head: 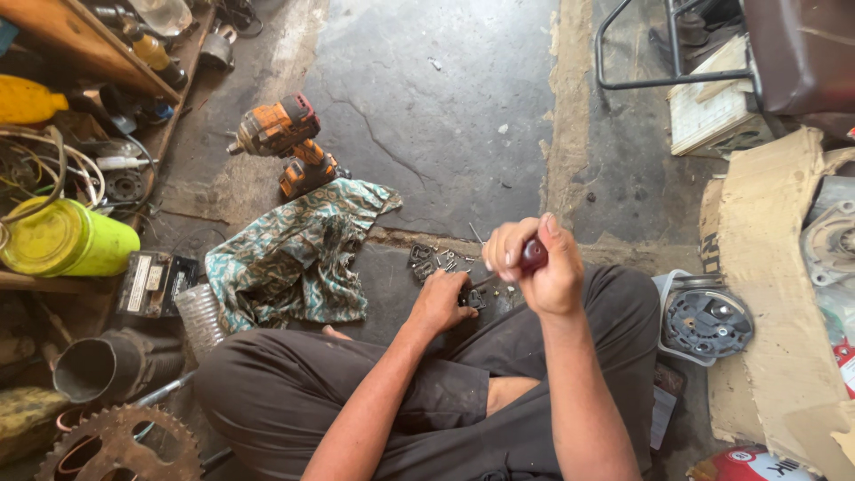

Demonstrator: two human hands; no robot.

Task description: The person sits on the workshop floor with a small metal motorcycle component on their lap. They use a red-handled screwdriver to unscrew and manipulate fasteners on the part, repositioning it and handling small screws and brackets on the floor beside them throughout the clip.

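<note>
- Head view: a cracked, stained grey concrete floor (pixel 427 98), with a paler patched strip running up past the person's hands; the person sits cross-legged on it in dark trousers.
- The right hand (pixel 539 267) is closed in a fist round the dark red handle of a screwdriver (pixel 532 256), whose shaft slants down to the left.
- The left hand (pixel 443 301) is curled, pressing down a small dark metal part (pixel 475 299) on the floor just ahead of the knees; the screwdriver tip meets it there.
- Loose screws and small brackets (pixel 436 261) lie just beyond the hands.
- A patterned green cloth (pixel 298 254) lies to the left, with an orange cordless impact driver (pixel 285 142) beside its far edge.
- A rusty sprocket (pixel 120 445), cut off by the bottom edge; a yellow-green container (pixel 67 239) on a cluttered shelf.
- On the right, torn cardboard (pixel 770 267) and a round grey engine cover (pixel 708 322).
- The part's shape under the fingers is hard to make out.
</note>
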